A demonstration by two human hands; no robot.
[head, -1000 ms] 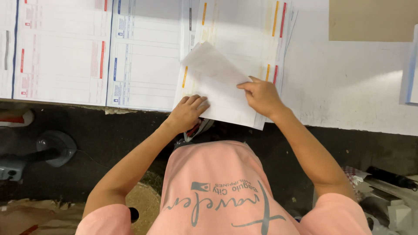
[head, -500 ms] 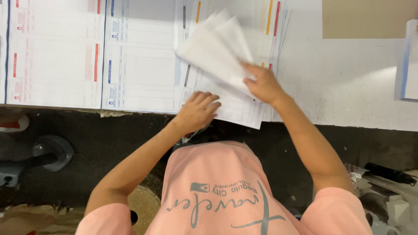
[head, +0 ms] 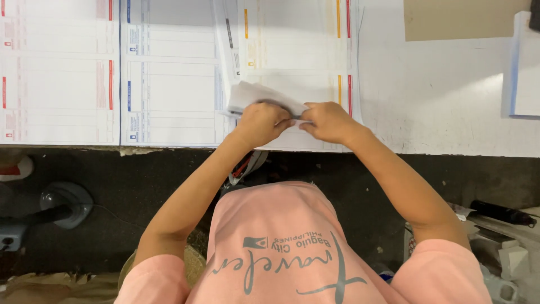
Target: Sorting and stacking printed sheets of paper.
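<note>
- Both of your hands clench one small sheaf of white paper sheets [head: 264, 97]: your left hand [head: 260, 122] pinches its near edge from the left, and your right hand [head: 328, 120] pinches the same edge from the right, thumbs close together, almost touching.
- You hold the sheaf low over the white worktable [head: 439, 95], close to its near edge, so the loose far ends of the sheets fan out away from you while the pinched edge is squared between your fingers.
- Beneath your hands lies a large printed form sheet with orange and red bars [head: 298, 50]; it is flat and its near edge runs almost flush with the table's near edge, which keeps it within easy reach.
- To the left, a form sheet with blue bars [head: 169, 84] and one with red bars [head: 56, 73] lie side by side, edges touching or slightly lapped, ordered in a row along the near edge.
- A brown cardboard piece [head: 461, 19] sits at the far right, and a white paper stack with a blue edge [head: 523, 73] lies at the right edge, both well apart from your hands.
</note>
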